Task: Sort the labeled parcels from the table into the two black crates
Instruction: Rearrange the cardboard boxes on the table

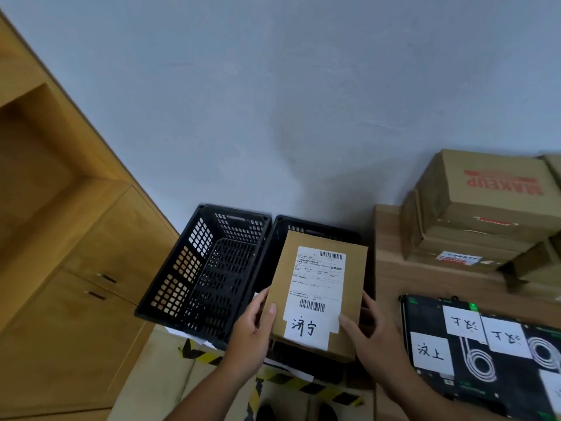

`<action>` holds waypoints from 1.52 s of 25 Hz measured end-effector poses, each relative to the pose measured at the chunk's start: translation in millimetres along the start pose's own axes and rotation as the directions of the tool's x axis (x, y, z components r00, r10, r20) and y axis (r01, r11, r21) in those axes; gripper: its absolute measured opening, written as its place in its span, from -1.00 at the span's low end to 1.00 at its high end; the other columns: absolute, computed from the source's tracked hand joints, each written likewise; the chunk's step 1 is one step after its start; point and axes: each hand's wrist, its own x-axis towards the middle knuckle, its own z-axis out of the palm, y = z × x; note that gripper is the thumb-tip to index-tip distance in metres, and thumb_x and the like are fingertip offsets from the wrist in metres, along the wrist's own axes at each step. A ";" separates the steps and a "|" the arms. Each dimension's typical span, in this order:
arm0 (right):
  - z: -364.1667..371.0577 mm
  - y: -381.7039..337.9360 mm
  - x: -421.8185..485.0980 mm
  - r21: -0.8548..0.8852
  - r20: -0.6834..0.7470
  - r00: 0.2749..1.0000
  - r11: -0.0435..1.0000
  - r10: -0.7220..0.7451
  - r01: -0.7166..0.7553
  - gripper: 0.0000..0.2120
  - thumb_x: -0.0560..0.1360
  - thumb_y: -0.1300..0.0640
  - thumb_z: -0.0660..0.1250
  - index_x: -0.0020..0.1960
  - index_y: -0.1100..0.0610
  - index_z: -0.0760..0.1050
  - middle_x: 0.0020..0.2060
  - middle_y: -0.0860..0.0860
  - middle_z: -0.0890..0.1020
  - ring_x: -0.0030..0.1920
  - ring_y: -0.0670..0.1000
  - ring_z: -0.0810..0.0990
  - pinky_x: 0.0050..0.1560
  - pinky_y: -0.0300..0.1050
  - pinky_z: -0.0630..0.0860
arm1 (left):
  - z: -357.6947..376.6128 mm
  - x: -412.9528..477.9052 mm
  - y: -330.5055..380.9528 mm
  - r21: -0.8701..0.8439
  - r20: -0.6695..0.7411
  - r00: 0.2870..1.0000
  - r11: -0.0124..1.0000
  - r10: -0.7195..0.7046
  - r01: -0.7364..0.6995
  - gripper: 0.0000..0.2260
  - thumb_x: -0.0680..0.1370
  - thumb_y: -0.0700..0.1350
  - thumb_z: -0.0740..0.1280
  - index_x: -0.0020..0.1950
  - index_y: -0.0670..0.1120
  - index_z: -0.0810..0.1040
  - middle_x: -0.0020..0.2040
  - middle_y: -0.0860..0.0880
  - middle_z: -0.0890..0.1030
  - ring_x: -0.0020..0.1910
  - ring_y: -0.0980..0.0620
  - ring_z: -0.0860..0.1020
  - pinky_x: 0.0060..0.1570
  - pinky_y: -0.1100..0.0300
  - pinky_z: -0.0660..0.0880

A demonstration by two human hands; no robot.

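I hold a brown cardboard parcel (318, 287) with a white shipping label and a handwritten tag, above the right black crate (282, 235). My left hand (253, 332) grips its lower left edge, thumb on top. My right hand (370, 338) grips its lower right edge. The left black crate (182, 268) stands beside it with nothing visible inside. The parcel hides most of the right crate's inside.
A wooden table (391, 268) on the right carries stacked cardboard boxes (485, 208) and black flat parcels (485, 354) with white handwritten tags. A wooden cabinet (76, 253) stands at the left. Yellow-black tape (303, 384) marks the floor below the crates.
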 end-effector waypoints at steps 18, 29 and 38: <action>112.7 141.9 80.8 -0.003 -0.265 0.934 0.969 0.238 -0.248 -0.46 0.58 -0.01 0.39 0.46 -0.25 0.24 0.29 -0.10 0.46 0.29 -0.11 0.50 0.16 -0.11 0.56 | 7.7 116.4 -135.8 0.217 0.193 0.973 0.973 -0.128 0.085 -0.55 0.68 -0.01 0.28 0.57 0.07 0.34 0.28 0.16 0.35 0.31 0.28 0.42 0.42 0.19 0.42; 147.3 226.2 113.0 -0.005 -0.245 0.892 0.919 0.381 -0.394 -0.38 0.66 -0.05 0.23 0.60 -0.14 -0.01 0.39 -0.09 0.40 0.36 -0.02 0.47 0.33 0.10 0.54 | 45.4 134.6 -200.8 0.464 0.166 0.964 0.879 -0.208 0.109 -0.41 0.69 0.02 0.25 0.66 -0.05 0.12 0.51 0.02 0.30 0.52 0.03 0.26 0.53 0.03 0.28; 148.2 247.6 156.6 -0.008 -0.253 0.840 0.867 0.480 -0.498 -0.41 0.69 0.10 0.20 0.62 0.00 0.01 0.45 0.05 0.43 0.34 0.07 0.50 0.32 0.08 0.52 | 88.3 165.7 -219.3 0.499 0.118 0.952 0.846 -0.282 0.188 -0.33 0.59 -0.03 0.34 0.63 -0.08 0.11 0.48 0.01 0.31 0.45 0.02 0.33 0.42 0.02 0.40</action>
